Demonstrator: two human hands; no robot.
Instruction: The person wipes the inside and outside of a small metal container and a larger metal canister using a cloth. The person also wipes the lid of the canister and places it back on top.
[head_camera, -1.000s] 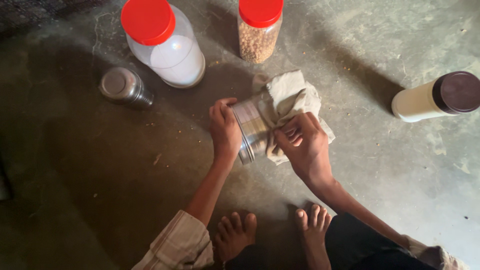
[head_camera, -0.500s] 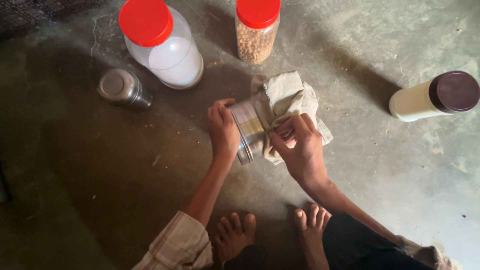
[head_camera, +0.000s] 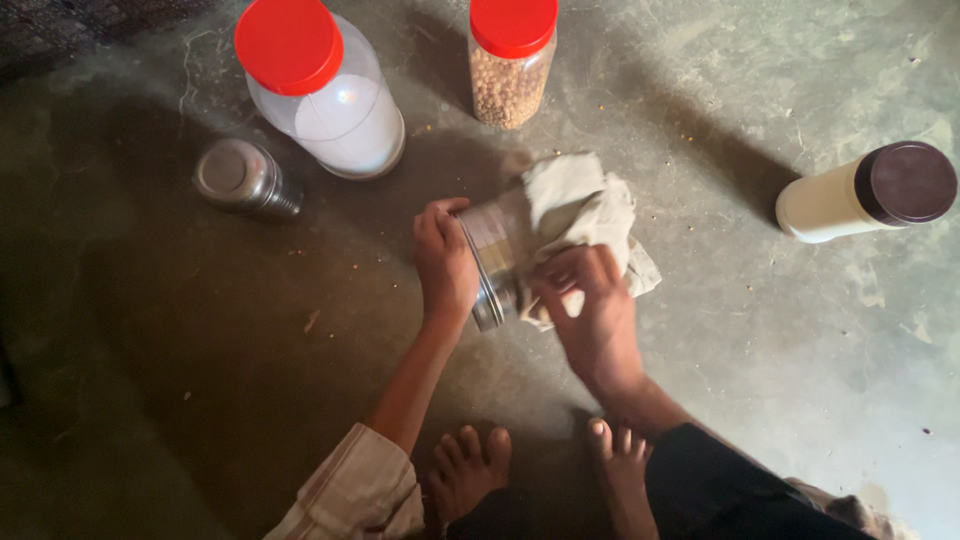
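A small steel container (head_camera: 492, 262) is held tilted on its side above the concrete floor. My left hand (head_camera: 443, 262) grips its left end. My right hand (head_camera: 590, 310) presses a crumpled pale cloth (head_camera: 580, 212) against the container's right side; the hand is blurred with motion. Much of the container is hidden under the cloth and my fingers. My two bare feet (head_camera: 470, 470) rest on the floor just below the hands.
A large clear jar with a red lid (head_camera: 318, 90) holding white powder and a smaller red-lidded jar of brown grains (head_camera: 510, 62) stand at the back. A small steel pot (head_camera: 240, 178) sits left. A cream canister with a dark lid (head_camera: 865, 192) lies at right.
My right hand has slid down along the container with the cloth, and the cloth has bunched higher over the container. My left hand keeps its grip.
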